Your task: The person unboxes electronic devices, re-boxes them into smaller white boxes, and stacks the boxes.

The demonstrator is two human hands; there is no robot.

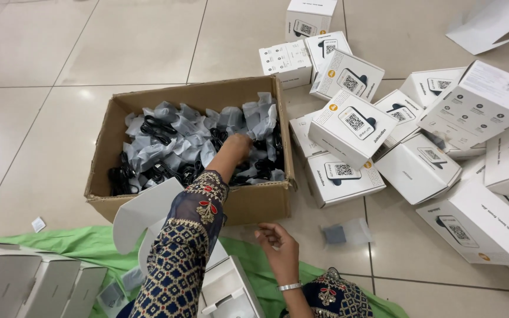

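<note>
A brown cardboard box [254,203] stands on the tiled floor, filled with several black cables in small clear plastic bags [166,138]. My left hand [238,147] reaches down into the box's right half, its fingertips buried among the bags, so its grip is hidden. Its patterned sleeve crosses the box's front wall. My right hand [278,242], with a silver bangle at the wrist, hovers just in front of the box's near right corner. Its fingers are loosely curled and hold nothing.
Several white printed cartons [351,126] lie heaped to the right of the box. A small clear bag with a grey part [346,234] lies on the floor by my right hand. Green cloth [72,241] and open white cartons [30,282] lie at the near left.
</note>
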